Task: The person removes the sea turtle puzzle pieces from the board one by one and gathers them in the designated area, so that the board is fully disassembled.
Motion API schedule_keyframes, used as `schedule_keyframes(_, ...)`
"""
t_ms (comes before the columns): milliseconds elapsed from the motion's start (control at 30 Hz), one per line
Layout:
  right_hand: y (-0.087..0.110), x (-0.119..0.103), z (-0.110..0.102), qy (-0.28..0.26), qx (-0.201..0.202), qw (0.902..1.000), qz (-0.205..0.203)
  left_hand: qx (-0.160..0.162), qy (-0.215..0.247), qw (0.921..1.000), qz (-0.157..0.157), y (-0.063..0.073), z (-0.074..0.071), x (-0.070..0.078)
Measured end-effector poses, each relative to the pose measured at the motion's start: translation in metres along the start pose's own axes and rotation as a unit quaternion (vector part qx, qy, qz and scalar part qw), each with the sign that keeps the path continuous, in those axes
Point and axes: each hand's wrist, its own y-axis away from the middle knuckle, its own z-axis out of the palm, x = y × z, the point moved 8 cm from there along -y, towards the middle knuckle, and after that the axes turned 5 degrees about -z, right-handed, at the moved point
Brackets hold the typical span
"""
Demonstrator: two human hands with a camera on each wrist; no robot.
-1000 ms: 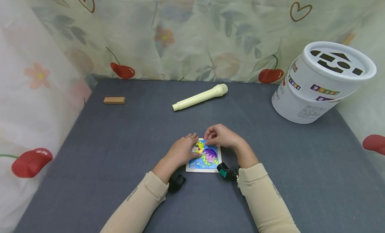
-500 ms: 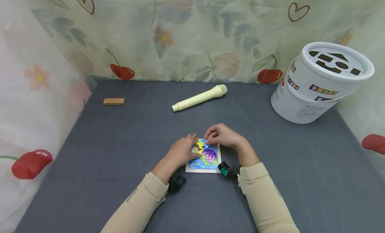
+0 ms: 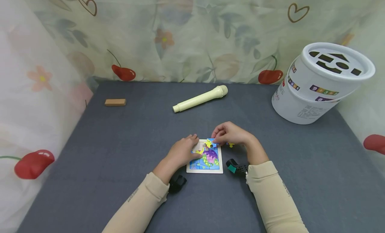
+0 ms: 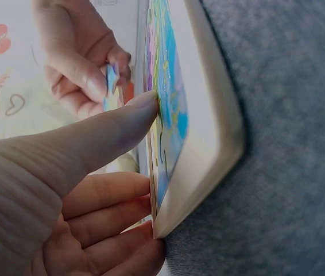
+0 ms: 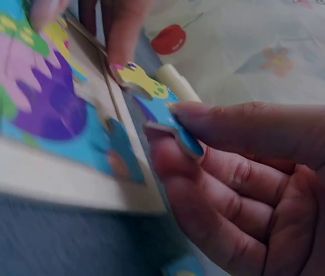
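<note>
By the far edge of the puzzle board, my right hand pinches a loose section, which I judge needs a light, level hold while my left hand grips the board.

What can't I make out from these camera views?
Upper-left of the puzzle board, head view: hidden behind the left hand.
Loose yellow piece, head view: partly covered by the right hand.
Bottom piece, right wrist view: blurred, cut off by the lower edge.
Small print on white bucket, head view: too small to read.
</note>
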Motion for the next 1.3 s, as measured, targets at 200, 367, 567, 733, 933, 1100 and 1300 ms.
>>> schedule_keyframes(200,0.013,0.009,-0.013,-0.016,0.0,0.9997,0.019,0.0,0.002,1.0,-0.002,0.0,0.002,0.0)
schedule_keyframes(367,0.025,0.02,-0.028,-0.023,0.022,0.9992,0.024,0.003,0.001,1.0,-0.001,0.001,0.002,0.0)
schedule_keyframes(567,0.039,0.034,-0.046,-0.01,0.054,0.998,0.031,0.003,0.004,1.0,-0.001,0.002,0.002,0.0)
schedule_keyframes(733,0.049,0.044,-0.055,-0.013,0.073,0.9966,0.036,0.002,0.005,1.0,-0.002,0.001,0.002,-0.001)
schedule_keyframes(933,0.06,0.054,-0.064,-0.023,0.105,0.9933,0.043,-0.001,0.004,1.0,-0.005,0.002,0.002,-0.001)
schedule_keyframes(1100,0.065,0.063,-0.068,-0.021,0.107,0.9927,0.05,-0.002,0.004,1.0,-0.008,0.001,0.002,-0.001)
schedule_keyframes(1300,0.067,0.071,-0.07,-0.021,0.112,0.9922,0.052,-0.002,0.001,1.0,-0.009,0.003,0.001,-0.001)
